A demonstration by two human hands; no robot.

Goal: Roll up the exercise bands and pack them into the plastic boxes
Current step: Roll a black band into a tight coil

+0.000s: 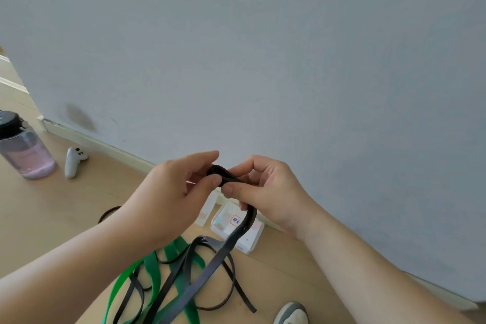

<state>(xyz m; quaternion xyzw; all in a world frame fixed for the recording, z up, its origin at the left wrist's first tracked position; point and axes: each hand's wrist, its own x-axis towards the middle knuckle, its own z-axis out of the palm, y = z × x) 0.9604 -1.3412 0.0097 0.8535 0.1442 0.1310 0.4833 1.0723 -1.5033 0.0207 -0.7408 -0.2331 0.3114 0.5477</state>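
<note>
A pale grey wall (263, 47) fills most of the view and meets a light wooden floor (52, 213) along a white skirting board (105, 146). Two bare forearms reach in from the lower corners, and the hands meet above the floor near the middle.

The left hand (168, 192) and the right hand (265, 192) both pinch the same black band (211, 268) at its top end, where a small, loose coil shows between thumbs and forefingers (only a turn or so is visible). From the right hand's fingers the rest of the band hangs down at a slant to the floor. There it lies across a green band (151, 271) and among thin black bands (244, 294), all in a loose tangle.

At the far left a clear water bottle (23, 150) with a black lid stands upright, holding pinkish liquid. Against the skirting, below the hands, sits a white plastic box (249, 242) with a red-framed label; the hanging band crosses in front of it. A second box (206, 214) stands just to its left, partly hidden by the left hand. A white controller (73, 162) lies near the bottle. The toe of a grey shoe (292, 313) shows at the bottom edge.
</note>
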